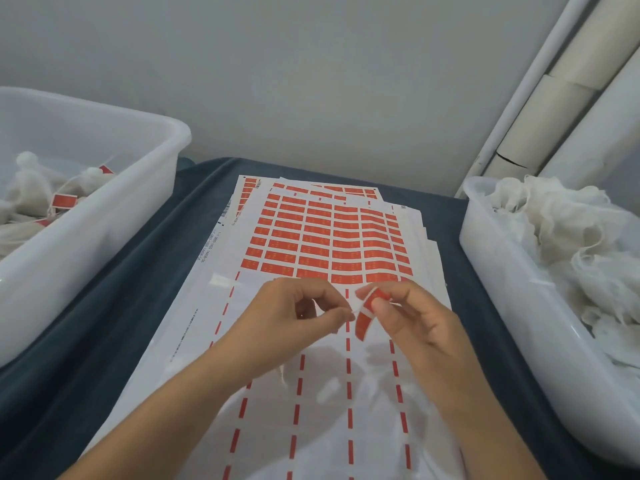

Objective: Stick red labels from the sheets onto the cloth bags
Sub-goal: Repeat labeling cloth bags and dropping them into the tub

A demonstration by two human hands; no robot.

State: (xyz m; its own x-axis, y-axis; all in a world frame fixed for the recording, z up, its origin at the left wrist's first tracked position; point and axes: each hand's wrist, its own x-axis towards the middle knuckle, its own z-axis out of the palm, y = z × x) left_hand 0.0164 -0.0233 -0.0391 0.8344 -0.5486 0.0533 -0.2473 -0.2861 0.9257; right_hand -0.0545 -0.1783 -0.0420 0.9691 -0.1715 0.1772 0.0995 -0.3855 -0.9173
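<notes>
A table draped in dark blue cloth is shown, flanked by two white plastic tubs set within arm's reach: the left tub holds cloth bags already tagged in red, and the right tub holds a heap of untagged cloth bags, presumably so that work passes from right to left. Between the tubs a stack of label sheets is laid lengthwise; its near rows are stripped, so that bare backing is left under the hands as open working room, while full rows remain toward the wall. The left hand is closed in a pinch on a thin white string, apparently a bag's drawstring. The right hand is pinched on a peeled red label, which is held curved just beside the string, seemingly to be folded around it. The bag itself cannot be clearly distinguished beneath the wrists.
</notes>
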